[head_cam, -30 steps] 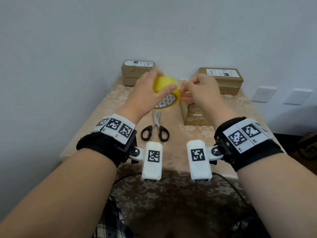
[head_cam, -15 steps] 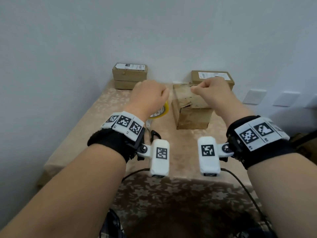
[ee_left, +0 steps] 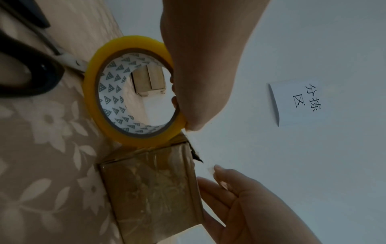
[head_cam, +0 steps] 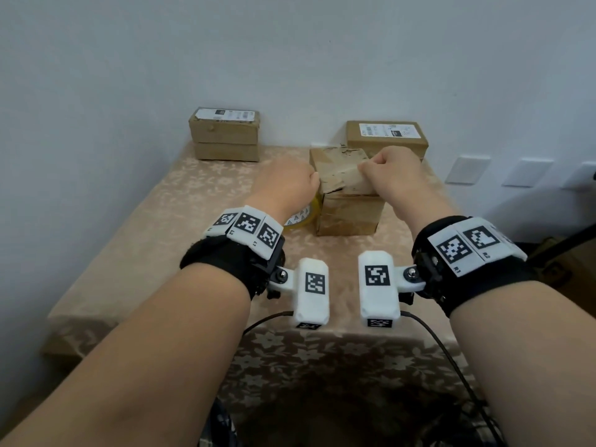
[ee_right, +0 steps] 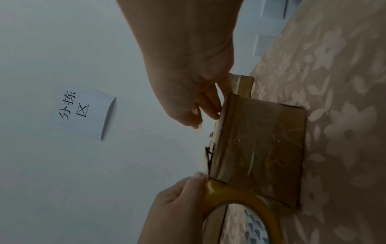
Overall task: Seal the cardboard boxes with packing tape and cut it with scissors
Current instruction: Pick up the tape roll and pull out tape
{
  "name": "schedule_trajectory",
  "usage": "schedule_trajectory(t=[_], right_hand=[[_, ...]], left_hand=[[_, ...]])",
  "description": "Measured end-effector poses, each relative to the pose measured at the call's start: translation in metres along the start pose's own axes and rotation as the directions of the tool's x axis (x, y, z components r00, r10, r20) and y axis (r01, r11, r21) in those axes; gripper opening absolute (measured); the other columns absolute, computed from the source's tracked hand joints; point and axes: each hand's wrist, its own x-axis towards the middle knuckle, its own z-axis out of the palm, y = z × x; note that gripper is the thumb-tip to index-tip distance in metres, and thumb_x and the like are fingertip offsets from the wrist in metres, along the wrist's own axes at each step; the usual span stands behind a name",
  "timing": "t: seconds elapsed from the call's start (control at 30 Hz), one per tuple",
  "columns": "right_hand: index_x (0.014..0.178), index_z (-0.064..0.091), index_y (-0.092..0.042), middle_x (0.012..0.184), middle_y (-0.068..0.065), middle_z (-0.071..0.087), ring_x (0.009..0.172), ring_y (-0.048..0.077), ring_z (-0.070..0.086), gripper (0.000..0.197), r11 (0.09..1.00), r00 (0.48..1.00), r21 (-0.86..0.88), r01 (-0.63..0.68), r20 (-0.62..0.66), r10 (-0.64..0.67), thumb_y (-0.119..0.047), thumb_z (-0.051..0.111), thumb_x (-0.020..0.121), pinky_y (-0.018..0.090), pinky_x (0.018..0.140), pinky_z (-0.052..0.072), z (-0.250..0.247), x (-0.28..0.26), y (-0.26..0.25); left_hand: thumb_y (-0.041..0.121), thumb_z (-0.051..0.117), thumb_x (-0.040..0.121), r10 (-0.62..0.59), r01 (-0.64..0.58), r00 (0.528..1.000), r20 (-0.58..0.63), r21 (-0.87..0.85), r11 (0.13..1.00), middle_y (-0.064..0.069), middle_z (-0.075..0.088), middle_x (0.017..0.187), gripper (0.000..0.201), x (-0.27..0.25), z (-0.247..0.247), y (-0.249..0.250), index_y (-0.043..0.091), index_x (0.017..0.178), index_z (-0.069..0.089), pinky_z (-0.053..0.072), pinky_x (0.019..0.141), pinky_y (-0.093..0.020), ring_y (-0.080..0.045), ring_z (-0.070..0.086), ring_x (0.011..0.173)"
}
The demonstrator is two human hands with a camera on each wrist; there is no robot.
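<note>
A worn cardboard box [head_cam: 350, 214] stands mid-table, its top flaps torn. My left hand [head_cam: 288, 185] grips the yellow tape roll [head_cam: 304, 219] against the box's upper left edge; the left wrist view shows the tape roll [ee_left: 146, 140] touching the box [ee_left: 154, 189]. My right hand [head_cam: 388, 174] hovers over the box's top right and pinches the free tape end. A thin clear tape strip [ee_right: 203, 148] runs from my right hand [ee_right: 188, 79] just above the box [ee_right: 261, 148] to the tape roll [ee_right: 240, 194]. Black-handled scissors [ee_left: 27, 71] lie left of the roll, hidden in the head view.
Two stacked boxes [head_cam: 225, 133] sit at the back left by the wall. A flat labelled box [head_cam: 387, 137] lies at the back right, close behind the worked box. A floral cloth covers the table [head_cam: 180, 221]. A paper sign [ee_left: 296, 102] hangs on the wall.
Both hands dropped from mid-air down to the box. The left hand took the roll to the box's left edge, while the right hand drew the tape end across the top to the right.
</note>
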Motion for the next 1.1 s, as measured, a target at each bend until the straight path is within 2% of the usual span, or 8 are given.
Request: schedule_trajectory(t=[0.17, 0.37, 0.57, 0.67, 0.8, 0.87, 0.93, 1.1], right_hand=[[0.055, 0.026, -0.017, 0.053, -0.001, 0.026, 0.048, 0.015, 0.024, 0.042, 0.998, 0.999, -0.047, 0.037, 0.020, -0.036, -0.014, 0.046, 0.091, 0.028, 0.048, 0.022, 0.002, -0.004, 0.000], [0.059, 0.035, -0.016, 0.058, -0.002, 0.038, 0.053, 0.012, 0.037, 0.040, 0.994, 0.998, -0.084, 0.067, 0.010, -0.066, -0.023, 0.052, 0.095, 0.026, 0.060, 0.037, 0.006, -0.002, 0.004], [0.063, 0.042, -0.019, 0.065, -0.005, 0.048, 0.061, 0.008, 0.044, 0.034, 0.980, 0.994, -0.179, 0.087, -0.046, -0.097, -0.026, 0.056, 0.092, 0.020, 0.051, 0.028, 0.012, 0.004, 0.013], [0.066, 0.045, -0.019, 0.069, -0.006, 0.050, 0.068, 0.013, 0.048, 0.028, 0.980, 0.994, -0.185, 0.073, -0.067, -0.087, -0.027, 0.056, 0.091, 0.024, 0.056, 0.032, 0.013, 0.005, 0.017], [0.080, 0.054, -0.015, 0.077, -0.004, 0.054, 0.078, 0.016, 0.051, 0.017, 0.978, 0.992, -0.193, 0.081, -0.080, -0.098, -0.028, 0.056, 0.092, 0.027, 0.066, 0.035, 0.014, 0.003, 0.021], [0.082, 0.055, -0.015, 0.082, -0.001, 0.056, 0.080, 0.017, 0.051, 0.016, 0.977, 0.991, -0.196, 0.088, -0.087, -0.107, -0.028, 0.057, 0.091, 0.028, 0.067, 0.036, 0.015, 0.002, 0.022], [0.083, 0.055, -0.015, 0.085, 0.000, 0.057, 0.083, 0.018, 0.052, 0.015, 0.974, 0.988, -0.201, 0.101, -0.095, -0.122, -0.028, 0.058, 0.091, 0.029, 0.068, 0.038, 0.015, 0.002, 0.023], [0.083, 0.053, -0.018, 0.087, -0.003, 0.057, 0.087, 0.019, 0.054, 0.014, 0.968, 0.986, -0.219, 0.120, -0.091, -0.143, -0.027, 0.062, 0.089, 0.031, 0.072, 0.042, 0.019, 0.001, 0.025]], left_hand=[[0.028, 0.031, 0.099, -0.006, 0.006, 1.000, 0.001, -0.003, 1.000, 0.002, 0.044, 0.056, 0.043, 0.000, 0.000, 0.002, 0.014, 0.060, 0.043, 0.026, 0.049, -0.028, -0.014, 0.040, 0.051], [0.028, 0.030, 0.098, -0.013, 0.014, 0.999, -0.032, 0.011, 1.000, 0.003, 0.040, 0.054, 0.042, -0.005, -0.007, -0.007, 0.018, 0.057, 0.037, 0.032, 0.064, -0.031, -0.017, 0.039, 0.051], [0.031, 0.030, 0.099, -0.025, 0.021, 0.999, 0.033, 0.116, 0.993, 0.003, 0.047, 0.060, 0.042, -0.001, -0.003, -0.001, 0.017, 0.065, 0.051, 0.040, 0.080, -0.036, -0.019, 0.046, 0.062], [0.035, 0.030, 0.100, -0.026, 0.023, 0.999, 0.022, 0.139, 0.990, 0.003, 0.050, 0.063, 0.043, 0.001, -0.001, 0.004, 0.018, 0.069, 0.057, 0.041, 0.080, -0.035, -0.020, 0.051, 0.067], [0.041, 0.030, 0.101, -0.022, 0.019, 1.000, 0.021, 0.105, 0.994, 0.005, 0.050, 0.064, 0.045, 0.000, 0.000, 0.004, 0.022, 0.066, 0.052, 0.040, 0.085, -0.038, -0.021, 0.053, 0.072], [0.048, 0.030, 0.100, -0.036, 0.033, 0.999, 0.039, 0.077, 0.996, 0.004, 0.057, 0.072, 0.044, 0.000, 0.000, 0.003, 0.027, 0.075, 0.059, 0.038, 0.086, -0.039, -0.020, 0.055, 0.078], [0.053, 0.030, 0.098, -0.046, 0.043, 0.998, 0.052, 0.071, 0.997, 0.003, 0.064, 0.081, 0.046, 0.000, -0.001, 0.004, 0.028, 0.091, 0.068, 0.037, 0.089, -0.039, -0.021, 0.058, 0.085], [0.056, 0.035, 0.096, -0.078, 0.076, 0.996, 0.037, 0.053, 0.996, 0.001, 0.069, 0.099, 0.047, 0.001, 0.000, 0.005, 0.027, 0.106, 0.070, 0.035, 0.094, -0.038, -0.021, 0.060, 0.096]])
